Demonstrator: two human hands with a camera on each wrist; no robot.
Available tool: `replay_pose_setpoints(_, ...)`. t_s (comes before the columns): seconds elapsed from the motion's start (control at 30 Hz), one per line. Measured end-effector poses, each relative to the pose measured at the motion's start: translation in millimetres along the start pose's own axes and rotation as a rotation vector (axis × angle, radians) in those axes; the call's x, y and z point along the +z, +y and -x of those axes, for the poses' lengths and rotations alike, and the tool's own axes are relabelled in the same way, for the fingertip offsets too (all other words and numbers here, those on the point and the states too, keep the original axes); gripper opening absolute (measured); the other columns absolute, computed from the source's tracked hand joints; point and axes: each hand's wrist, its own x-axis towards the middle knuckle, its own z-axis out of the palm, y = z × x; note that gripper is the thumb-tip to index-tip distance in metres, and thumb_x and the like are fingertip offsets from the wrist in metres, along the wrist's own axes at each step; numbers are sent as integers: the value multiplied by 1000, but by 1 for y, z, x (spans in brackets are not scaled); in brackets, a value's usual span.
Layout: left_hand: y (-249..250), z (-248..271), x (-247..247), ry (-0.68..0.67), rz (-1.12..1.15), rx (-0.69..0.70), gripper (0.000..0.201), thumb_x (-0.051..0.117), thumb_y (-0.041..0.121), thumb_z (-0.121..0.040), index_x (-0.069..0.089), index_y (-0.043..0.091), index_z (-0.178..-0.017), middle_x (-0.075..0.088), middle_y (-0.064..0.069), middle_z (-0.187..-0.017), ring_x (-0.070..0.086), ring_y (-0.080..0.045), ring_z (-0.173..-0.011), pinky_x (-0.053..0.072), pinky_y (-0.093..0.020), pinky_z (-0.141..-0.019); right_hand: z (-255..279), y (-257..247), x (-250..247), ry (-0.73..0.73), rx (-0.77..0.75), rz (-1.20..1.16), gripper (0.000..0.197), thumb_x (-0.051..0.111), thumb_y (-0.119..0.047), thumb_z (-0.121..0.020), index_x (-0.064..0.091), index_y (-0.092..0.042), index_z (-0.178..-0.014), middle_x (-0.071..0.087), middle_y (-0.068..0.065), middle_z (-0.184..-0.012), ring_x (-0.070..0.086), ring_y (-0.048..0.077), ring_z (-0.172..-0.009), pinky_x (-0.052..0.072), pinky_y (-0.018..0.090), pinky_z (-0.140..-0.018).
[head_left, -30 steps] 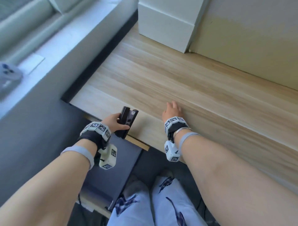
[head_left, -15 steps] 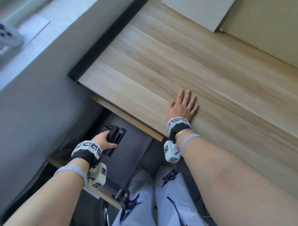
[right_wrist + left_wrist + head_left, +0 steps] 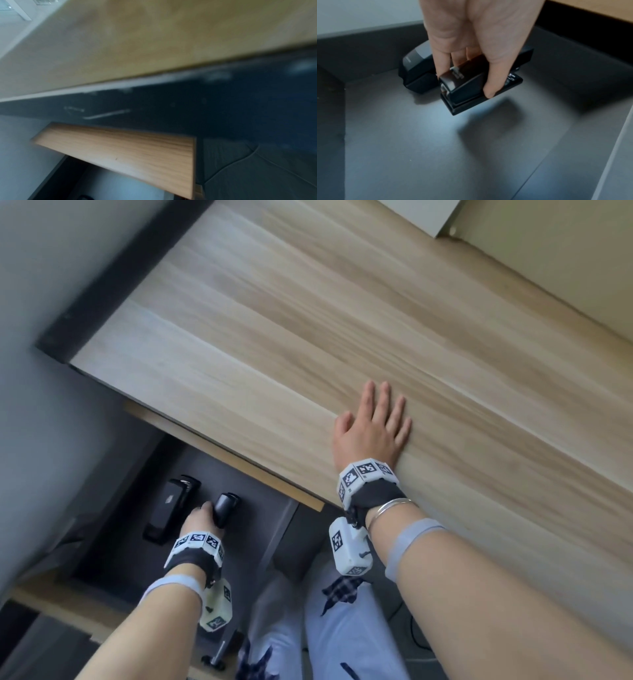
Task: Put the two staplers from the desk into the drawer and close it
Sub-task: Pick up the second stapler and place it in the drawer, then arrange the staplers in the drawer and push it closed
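While the left hand (image 3: pixel 481 44) reaches down into the open drawer (image 3: pixel 260 539), its fingers (image 3: pixel 442 60) and thumb are curled round the smaller black stapler (image 3: pixel 464 86), pinching it by its two long sides. In the left wrist view that stapler hangs tilted, with a shadow under it on the drawer floor; whether any part of its base touches the floor I cannot tell. Just beside it, on the side nearer the drawer's left wall, the second stapler (image 3: pixel 168 508) lies flat on the dark grey floor, no hand on it. Both sit toward the back half of the drawer, close under the front edge of the desk (image 3: pixel 308 320), with their long axes roughly parallel. The drawer stands pulled well out, its pale wooden front panel (image 3: pixel 61 604) nearest the person and a slim handle (image 3: pixel 217 655) showing near its right corner.

Up on the desk, the right hand (image 3: pixel 371 426) lies flat, palm down, fingers straight and a little spread, holding nothing, right at the front edge of the wooden top. The right wrist view is blurred and shows only the desk edge and the drawer front from below. Both wrists carry marked bands, and the right one wears a thin bracelet (image 3: pixel 394 506).
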Motion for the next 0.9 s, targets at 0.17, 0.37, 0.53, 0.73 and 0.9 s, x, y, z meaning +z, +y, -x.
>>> replay_pose_setpoints(0.17, 3, -16, 8, -20, -63, 17, 39, 59, 11, -79, 51, 3, -116, 44, -20, -126, 56, -38, -109, 47, -37, -91, 0, -1, 1, 55, -3, 12, 67, 30, -36, -80, 38, -24, -145, 37, 3, -155, 32, 31, -144, 23, 52, -116)
replay_pose_setpoints(0.37, 0, -29, 14, -37, -69, 5, 45, 65, 17, -77, 49, 7, -119, 42, -18, -128, 58, -39, -108, 52, -41, -88, 0, 0, 3, 53, -5, 27, 66, 31, -35, -80, 37, -24, -146, 37, 3, -155, 31, 30, -144, 23, 51, -116)
replay_pose_setpoints(0.53, -1, -30, 16, -54, -25, -3, 50, 71, 17, -74, 49, 5, -118, 46, -20, -125, 57, -39, -108, 50, -41, -87, 0, 0, 1, 48, -3, 23, 67, 29, -34, -80, 36, -24, -146, 36, 3, -155, 30, 30, -144, 22, 51, -116)
replay_pose_setpoints(0.73, -17, -14, -2, -48, 62, -81, 63, 73, 27, -76, 46, 5, -129, 46, -18, -134, 49, -34, -123, 43, -40, -98, 0, 0, -1, 22, 11, 14, 67, 27, -34, -80, 36, -24, -146, 35, 3, -156, 29, 30, -145, 20, 51, -116)
replay_pose_setpoints(0.9, -56, 20, -29, 101, 125, -205, 33, 62, 23, -84, 58, 7, -113, 54, -17, -122, 55, -36, -111, 47, -37, -89, 2, -1, -6, 2, 20, -21, 69, 25, -34, -79, 37, -22, -146, 35, 5, -156, 28, 32, -145, 19, 52, -117)
